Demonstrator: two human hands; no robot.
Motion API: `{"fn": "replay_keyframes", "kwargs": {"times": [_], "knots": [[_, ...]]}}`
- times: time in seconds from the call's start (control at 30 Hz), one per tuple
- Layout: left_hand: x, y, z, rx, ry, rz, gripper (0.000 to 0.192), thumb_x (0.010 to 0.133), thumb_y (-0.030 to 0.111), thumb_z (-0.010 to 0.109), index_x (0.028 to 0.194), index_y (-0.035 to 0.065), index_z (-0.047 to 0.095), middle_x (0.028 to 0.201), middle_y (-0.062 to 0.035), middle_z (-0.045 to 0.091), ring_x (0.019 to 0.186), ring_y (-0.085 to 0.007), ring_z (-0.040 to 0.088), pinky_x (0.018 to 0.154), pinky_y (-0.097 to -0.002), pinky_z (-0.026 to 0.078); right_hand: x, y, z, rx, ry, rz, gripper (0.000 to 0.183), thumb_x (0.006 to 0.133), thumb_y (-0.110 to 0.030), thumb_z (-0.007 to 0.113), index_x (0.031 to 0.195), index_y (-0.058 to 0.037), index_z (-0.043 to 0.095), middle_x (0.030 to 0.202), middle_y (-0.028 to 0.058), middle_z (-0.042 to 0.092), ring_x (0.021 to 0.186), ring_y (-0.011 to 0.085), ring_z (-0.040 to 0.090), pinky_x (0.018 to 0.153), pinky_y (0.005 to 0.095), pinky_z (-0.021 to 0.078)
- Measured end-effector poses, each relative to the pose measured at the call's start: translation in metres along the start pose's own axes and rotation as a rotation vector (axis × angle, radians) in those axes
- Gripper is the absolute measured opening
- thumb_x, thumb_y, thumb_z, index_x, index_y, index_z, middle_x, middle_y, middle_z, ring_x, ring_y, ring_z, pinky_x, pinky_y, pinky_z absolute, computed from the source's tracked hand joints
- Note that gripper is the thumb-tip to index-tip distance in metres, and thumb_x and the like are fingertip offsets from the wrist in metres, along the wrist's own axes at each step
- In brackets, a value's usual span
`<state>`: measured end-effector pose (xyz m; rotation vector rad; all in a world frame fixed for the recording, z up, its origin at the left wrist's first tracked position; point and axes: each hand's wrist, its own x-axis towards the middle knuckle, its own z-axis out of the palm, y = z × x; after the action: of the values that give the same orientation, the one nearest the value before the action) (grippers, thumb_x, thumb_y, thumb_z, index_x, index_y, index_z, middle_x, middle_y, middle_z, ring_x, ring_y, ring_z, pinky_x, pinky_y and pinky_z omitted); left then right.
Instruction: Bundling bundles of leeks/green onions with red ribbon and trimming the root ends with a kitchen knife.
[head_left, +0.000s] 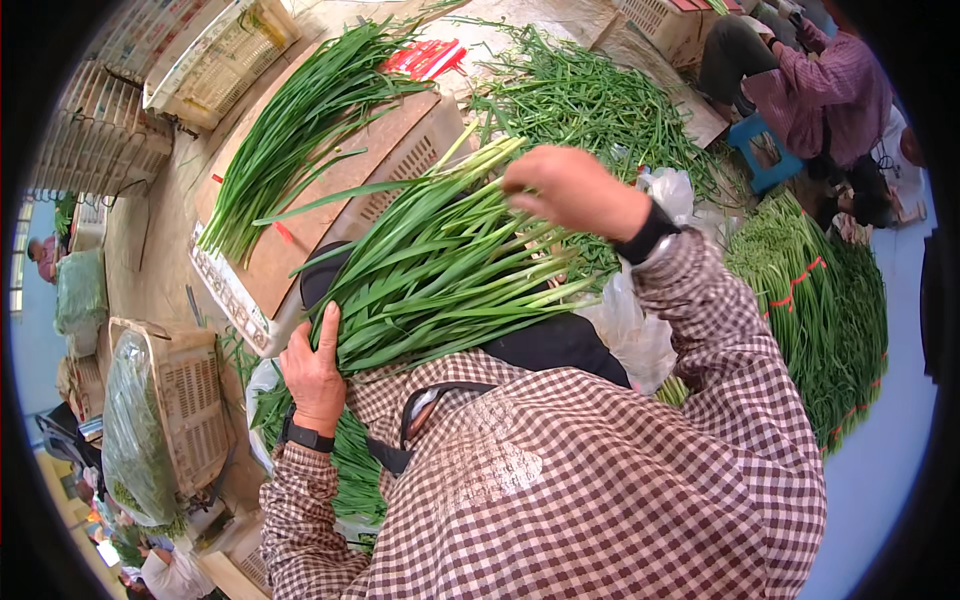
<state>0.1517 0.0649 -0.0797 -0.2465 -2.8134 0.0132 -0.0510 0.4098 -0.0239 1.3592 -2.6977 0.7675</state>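
Note:
A loose bunch of long green garlic chives (420, 277) lies across the lap, its pale stem ends fanned to the right. My left hand (315, 371) rests at the leafy left end, thumb over the leaves and the other fingers partly hidden beneath them. My right hand (566, 187) is curled above the pale stem ends, its fingertips blurred; whether it pinches a stem cannot be told. A neater pile of chives (292, 142) lies on a brown board (262, 274) over a white plastic crate (409, 157), with red strips (427, 60) at its far end.
A heap of loose green trimmings (592, 105) spreads beyond my right hand. Chive bundles tied with red bands (810, 300) stand at the right, near a seated person (832, 90) and a blue stool (757, 150). Plastic crates (191, 405) stand at the left, one with a plastic-wrapped bundle (135, 435).

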Motion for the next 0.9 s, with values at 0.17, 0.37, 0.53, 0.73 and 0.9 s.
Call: {"fn": "replay_keyframes", "kwargs": {"times": [0.17,0.37,0.53,0.73,0.9], "knots": [[0.001,0.002,0.000,0.028,0.019,0.006,0.074,0.071,-0.007,0.053,0.138,0.0232,0.043,0.103,-0.0161,0.053,0.088,-0.0307,0.054,0.071,-0.0377,0.039,0.002,-0.007,0.016,-0.081,-0.195,0.044,0.018,0.072,-0.016,0.070,0.087,-0.0069,0.064,0.079,0.0118,0.063,0.073,0.0304,0.061,0.064,0.0401,0.0484],[-0.003,0.001,0.003,0.051,0.035,-0.004,0.072,0.073,-0.006,0.051,0.138,0.0229,0.043,0.103,-0.0150,0.053,0.087,-0.0298,0.053,0.071,-0.0371,0.038,-0.008,0.007,0.026,0.568,-0.022,0.176,0.010,0.077,-0.006,0.066,0.084,0.0015,0.066,0.072,0.0066,0.063,0.065,0.0137,0.058,0.060,0.0274,0.0456],[-0.002,0.001,0.004,0.031,0.050,0.003,0.070,0.074,-0.004,0.051,0.138,0.0223,0.043,0.103,-0.0146,0.053,0.087,-0.0298,0.053,0.071,-0.0370,0.038,-0.028,0.020,0.029,0.811,0.141,0.401,0.010,0.083,-0.007,0.062,0.082,0.0016,0.066,0.071,0.0015,0.062,0.060,0.0049,0.053,0.055,0.0206,0.0414],[-0.004,-0.002,0.003,0.002,-0.013,0.001,0.073,0.075,-0.009,0.051,0.141,0.0206,0.038,0.107,-0.0177,0.052,0.092,-0.0348,0.052,0.077,-0.0417,0.039,-0.051,0.108,-0.013,0.700,0.370,0.691,0.021,0.084,-0.014,0.060,0.094,0.0039,0.063,0.075,0.0085,0.065,0.064,0.0154,0.060,0.060,0.0270,0.0489],[-0.003,-0.003,0.005,0.020,0.020,0.025,0.073,0.072,-0.005,0.052,0.140,0.0199,0.040,0.103,-0.0163,0.053,0.087,-0.0320,0.052,0.073,-0.0391,0.039,0.014,0.074,-0.030,-0.004,0.122,0.351,0.032,0.083,-0.022,0.059,0.102,0.0031,0.062,0.094,0.0215,0.064,0.086,0.0340,0.063,0.078,0.0398,0.0501]]}}
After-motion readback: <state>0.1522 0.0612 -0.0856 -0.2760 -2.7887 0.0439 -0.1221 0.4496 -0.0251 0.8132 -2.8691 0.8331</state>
